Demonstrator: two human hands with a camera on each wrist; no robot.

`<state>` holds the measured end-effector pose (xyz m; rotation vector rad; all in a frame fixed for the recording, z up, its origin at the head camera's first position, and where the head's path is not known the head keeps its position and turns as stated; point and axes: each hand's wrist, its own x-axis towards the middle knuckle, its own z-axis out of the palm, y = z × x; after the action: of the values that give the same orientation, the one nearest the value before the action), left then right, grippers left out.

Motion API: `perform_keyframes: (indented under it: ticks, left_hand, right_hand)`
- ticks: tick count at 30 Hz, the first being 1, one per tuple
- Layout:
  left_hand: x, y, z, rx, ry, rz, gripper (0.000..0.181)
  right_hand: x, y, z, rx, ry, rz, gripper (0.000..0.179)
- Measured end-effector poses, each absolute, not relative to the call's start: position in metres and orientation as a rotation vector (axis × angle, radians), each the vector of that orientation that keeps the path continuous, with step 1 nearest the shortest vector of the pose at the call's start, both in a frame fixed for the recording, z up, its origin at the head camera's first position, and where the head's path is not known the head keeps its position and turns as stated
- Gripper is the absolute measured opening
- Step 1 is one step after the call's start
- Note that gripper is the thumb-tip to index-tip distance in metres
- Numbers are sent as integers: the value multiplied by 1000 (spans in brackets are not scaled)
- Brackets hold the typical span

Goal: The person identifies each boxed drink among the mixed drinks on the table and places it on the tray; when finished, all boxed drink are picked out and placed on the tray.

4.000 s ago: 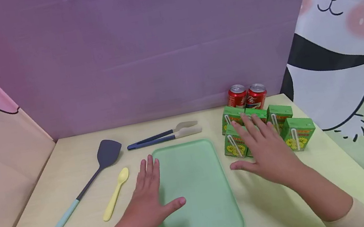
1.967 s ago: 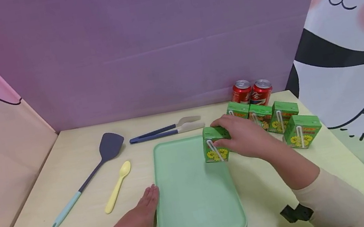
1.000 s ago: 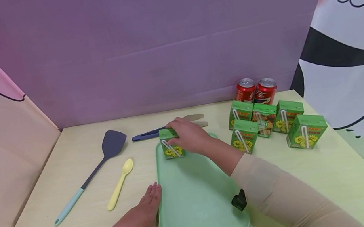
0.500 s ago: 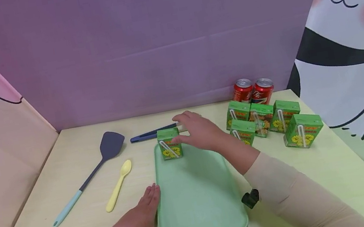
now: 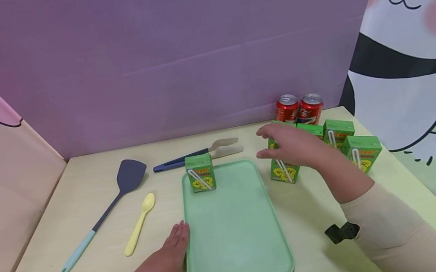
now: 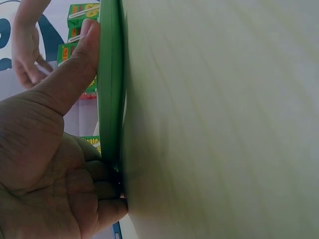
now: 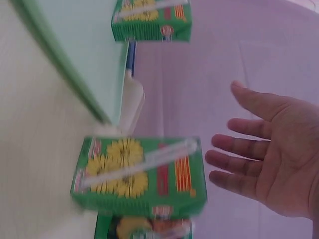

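Note:
The light green tray (image 5: 236,234) lies on the table. My left hand (image 5: 160,271) rests along its left edge with straight fingers, the thumb at the near left corner. In the left wrist view that thumb lies against the tray's green side. A green juice box (image 5: 201,175) with a white straw stands upright at the tray's far left corner. Over the group at the right hovers my right hand (image 5: 295,144), fingers apart and holding nothing. The nearest juice box (image 7: 139,174) is just off its fingertips in the right wrist view. In the head view this hand partly covers the boxes behind.
Two red cans (image 5: 309,108) stand at the back right, behind the juice boxes. Tongs (image 5: 181,160) lie beyond the tray. Left of it are a yellow spoon (image 5: 139,223) and a dark spatula (image 5: 131,175) with a light blue handle. A purple backdrop (image 5: 187,54) closes off the back.
My right hand has brought one juice box from the group to the tray's far left corner, let go and moved back right. My left hand has come down onto the tray's edge.

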<state>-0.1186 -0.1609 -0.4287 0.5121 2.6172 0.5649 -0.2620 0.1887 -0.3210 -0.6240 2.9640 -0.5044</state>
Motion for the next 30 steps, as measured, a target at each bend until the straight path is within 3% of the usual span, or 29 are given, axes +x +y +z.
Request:
perform_keyframes:
  ticks: [9,15,30]
  left_hand:
    - [-118,-163,-428,502,2611,569,144]
    - [-118,-162,-428,509,2616,581,143]
    - [-118,-160,-427,522,2616,581,143]
  right_hand:
    - [-261,217,-336,-548,2942,-333,69]
    - [-263,224,-346,-502,2941,-319,60]
    - [-269,202,-331,-615,3007,-390,53]
